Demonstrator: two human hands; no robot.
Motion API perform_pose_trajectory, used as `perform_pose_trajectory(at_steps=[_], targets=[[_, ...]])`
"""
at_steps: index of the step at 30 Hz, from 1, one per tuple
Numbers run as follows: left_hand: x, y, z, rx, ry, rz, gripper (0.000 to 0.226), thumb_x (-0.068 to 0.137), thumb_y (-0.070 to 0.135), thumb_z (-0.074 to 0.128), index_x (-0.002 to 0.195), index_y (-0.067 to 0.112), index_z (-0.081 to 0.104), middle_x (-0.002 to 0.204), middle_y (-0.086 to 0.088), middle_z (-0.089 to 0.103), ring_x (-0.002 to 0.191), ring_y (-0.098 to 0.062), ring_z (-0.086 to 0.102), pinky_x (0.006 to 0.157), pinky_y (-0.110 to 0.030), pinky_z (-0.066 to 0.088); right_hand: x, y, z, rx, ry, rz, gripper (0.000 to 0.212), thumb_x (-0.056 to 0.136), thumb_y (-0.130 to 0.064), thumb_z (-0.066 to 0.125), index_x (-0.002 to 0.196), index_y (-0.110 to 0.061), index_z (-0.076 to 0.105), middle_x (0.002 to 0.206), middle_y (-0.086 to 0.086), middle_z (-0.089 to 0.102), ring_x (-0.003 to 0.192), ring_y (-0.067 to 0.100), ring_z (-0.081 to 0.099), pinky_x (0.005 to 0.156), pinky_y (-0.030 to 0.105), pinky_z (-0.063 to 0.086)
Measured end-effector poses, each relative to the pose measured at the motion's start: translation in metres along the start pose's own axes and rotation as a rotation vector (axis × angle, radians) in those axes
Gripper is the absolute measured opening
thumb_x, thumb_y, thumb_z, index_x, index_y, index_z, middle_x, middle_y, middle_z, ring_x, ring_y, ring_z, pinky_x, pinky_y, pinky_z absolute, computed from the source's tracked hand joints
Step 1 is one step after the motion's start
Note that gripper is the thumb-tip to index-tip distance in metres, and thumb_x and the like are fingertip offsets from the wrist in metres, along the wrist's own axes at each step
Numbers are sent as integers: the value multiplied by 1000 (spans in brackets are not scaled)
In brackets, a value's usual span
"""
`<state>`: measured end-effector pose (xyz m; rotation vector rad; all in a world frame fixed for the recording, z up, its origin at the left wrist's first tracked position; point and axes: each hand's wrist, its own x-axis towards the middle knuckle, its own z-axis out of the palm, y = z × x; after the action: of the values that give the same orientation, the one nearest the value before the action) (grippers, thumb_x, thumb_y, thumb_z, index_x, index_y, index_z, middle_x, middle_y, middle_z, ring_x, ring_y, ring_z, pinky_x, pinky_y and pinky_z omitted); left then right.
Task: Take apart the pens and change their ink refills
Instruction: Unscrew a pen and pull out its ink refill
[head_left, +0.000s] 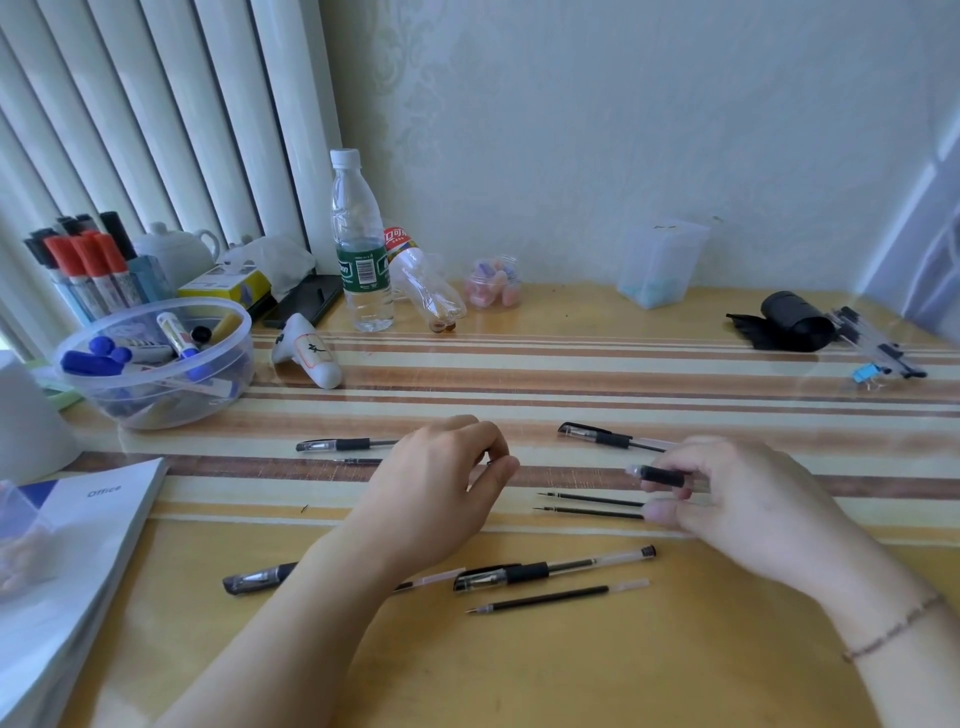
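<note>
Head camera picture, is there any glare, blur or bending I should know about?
Head view: wide-angle bending curves the blinds; soft glare streaks the glossy table near the water bottle; the right hand and its pen barrel look slightly soft; lighting is even.

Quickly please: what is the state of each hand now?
Left hand: fingers pinched shut on something small and dark; what it is cannot be told.
Right hand: closed on a clear pen barrel with black rubber grip.
</note>
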<state>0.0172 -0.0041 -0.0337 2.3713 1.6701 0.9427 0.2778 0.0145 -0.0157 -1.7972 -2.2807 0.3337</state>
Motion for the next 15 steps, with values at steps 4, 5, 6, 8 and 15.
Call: perform_pose_trajectory(at_steps=[4,5,6,8,15], targets=[[-1,1,1,12,-18,5,15,93,36,54,86,24,60,70,16,46,62,-4,45,58,-25,37,4,5,3,17,-7,32,12,77,-53,68,76,-41,68,90,-30,62,76,1,61,68,34,54],[-1,1,1,14,-23,9,14,93,36,54,86,24,60,71,15,47,62,-4,45,58,-25,36,5,5,5,21,-12,36,11,78,-51,68,75,-40,69,90,-30,62,77,1,61,68,34,54],[-1,2,1,16,-30,12,14,93,36,55,86,24,60,73,14,47,62,-3,45,58,-25,36,6,4,6,30,-14,44,10,79,-49,69,74,-39,70,89,-30,63,76,2,62,69,35,55],[-2,3,1,16,-41,15,14,93,36,55,87,24,60,76,14,48,62,-3,44,59,-25,37,6,4,8,50,-17,57,10,79,-46,69,73,-39,69,87,-28,64,75,5,63,69,36,56],[-3,2,2,32,-62,22,14,94,37,53,90,26,59,77,16,45,66,-6,43,61,-27,39,2,2,7,-20,-110,33,8,85,-46,62,80,-40,60,97,-22,61,88,7,61,76,34,54]])
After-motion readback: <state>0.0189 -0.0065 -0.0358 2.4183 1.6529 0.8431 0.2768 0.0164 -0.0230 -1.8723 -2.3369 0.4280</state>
